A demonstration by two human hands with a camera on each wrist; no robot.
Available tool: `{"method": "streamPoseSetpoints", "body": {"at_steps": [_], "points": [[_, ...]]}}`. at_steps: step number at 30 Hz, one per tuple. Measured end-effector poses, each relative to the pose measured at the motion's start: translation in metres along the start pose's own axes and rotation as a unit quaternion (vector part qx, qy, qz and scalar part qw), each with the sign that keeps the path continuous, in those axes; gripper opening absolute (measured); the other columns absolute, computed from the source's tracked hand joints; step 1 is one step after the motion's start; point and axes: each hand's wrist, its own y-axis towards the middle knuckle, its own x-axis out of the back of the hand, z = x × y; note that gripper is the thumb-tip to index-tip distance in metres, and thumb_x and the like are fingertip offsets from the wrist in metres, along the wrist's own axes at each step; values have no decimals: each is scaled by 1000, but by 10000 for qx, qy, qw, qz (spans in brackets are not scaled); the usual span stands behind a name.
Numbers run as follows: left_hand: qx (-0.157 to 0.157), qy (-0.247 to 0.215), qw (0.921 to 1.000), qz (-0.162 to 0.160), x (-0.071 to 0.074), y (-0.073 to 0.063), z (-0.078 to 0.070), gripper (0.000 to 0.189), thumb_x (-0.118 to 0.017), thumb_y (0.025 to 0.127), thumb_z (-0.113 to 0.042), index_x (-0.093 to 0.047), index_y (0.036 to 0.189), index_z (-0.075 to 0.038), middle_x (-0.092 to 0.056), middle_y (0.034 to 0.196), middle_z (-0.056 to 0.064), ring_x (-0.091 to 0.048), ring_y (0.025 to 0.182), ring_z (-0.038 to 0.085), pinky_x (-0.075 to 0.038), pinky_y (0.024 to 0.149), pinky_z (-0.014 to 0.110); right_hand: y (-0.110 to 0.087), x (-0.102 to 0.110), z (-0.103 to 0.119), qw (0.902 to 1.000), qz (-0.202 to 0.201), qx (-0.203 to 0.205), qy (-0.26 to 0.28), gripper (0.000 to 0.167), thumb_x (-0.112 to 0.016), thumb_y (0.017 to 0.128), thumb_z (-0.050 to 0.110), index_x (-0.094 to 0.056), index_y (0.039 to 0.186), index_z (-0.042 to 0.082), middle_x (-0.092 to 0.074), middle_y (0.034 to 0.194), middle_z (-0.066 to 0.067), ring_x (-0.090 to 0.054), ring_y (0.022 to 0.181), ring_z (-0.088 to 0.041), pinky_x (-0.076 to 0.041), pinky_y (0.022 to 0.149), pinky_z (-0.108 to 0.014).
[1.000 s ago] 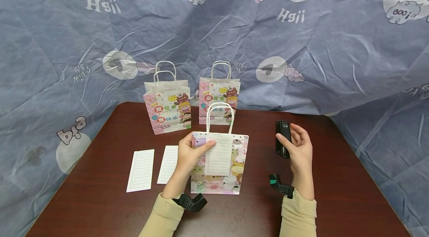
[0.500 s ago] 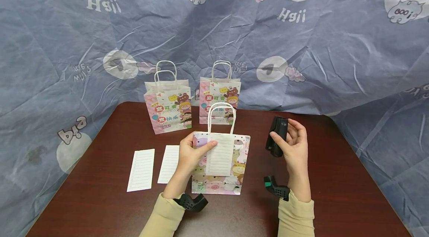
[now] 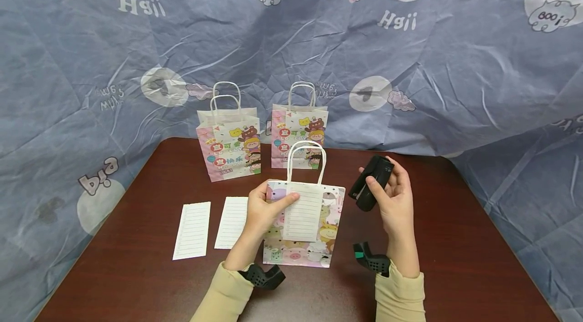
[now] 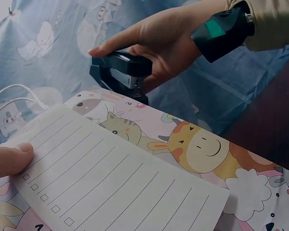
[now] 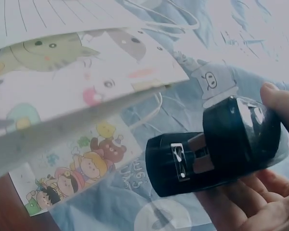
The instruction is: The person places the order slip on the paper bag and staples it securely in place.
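My left hand (image 3: 266,210) pinches the upper left edge of a paper gift bag (image 3: 300,256) printed with cartoon animals, its white twisted handles pointing up. Under the left thumb a lined paper slip (image 3: 304,218) lies flat against the bag's front, near the top. To the right of the bag, my right hand (image 3: 395,195) grips a black stapler (image 3: 372,183). Seen from the right wrist, the stapler (image 5: 207,149) has its jaws apart and its metal anvil plate showing. A small gap separates the stapler from the bag in the head view.
Two pink-and-white paper bags, one on the left (image 3: 230,147) and one on the right (image 3: 298,132), stand upright at the back of the dark red table (image 3: 455,241). Two more lined slips, the outer one (image 3: 192,231) and the inner one (image 3: 231,223), lie left of my left hand.
My right hand has moved left towards the bag and turned the stapler from upright to tilted. My left hand has shifted slightly right with the bag and slip.
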Motion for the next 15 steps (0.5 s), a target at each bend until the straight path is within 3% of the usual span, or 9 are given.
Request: {"method": "streamPoseSetpoints", "body": {"at_steps": [6, 15], "points": [[85, -49, 9999, 116, -3, -2, -2, 24, -78, 74, 0, -63, 91, 7, -67, 73, 8, -62, 59, 11, -52, 54, 27, -2, -3, 2, 9998, 132, 162, -65, 57, -50, 89, -15, -30, 139, 3, -47, 122, -19, -64, 99, -25, -53, 76, -31], [83, 84, 9997, 214, -8, -6, -4, 22, -78, 74, -2, -65, 91, 5, -67, 74, 10, -61, 58, 10, -52, 54, 29, -3, -10, 7, 9985, 246, 482, -5, 63, -52, 83, -21, -31, 138, 3, -57, 113, -18, -64, 98, -30, -52, 79, -33]]}}
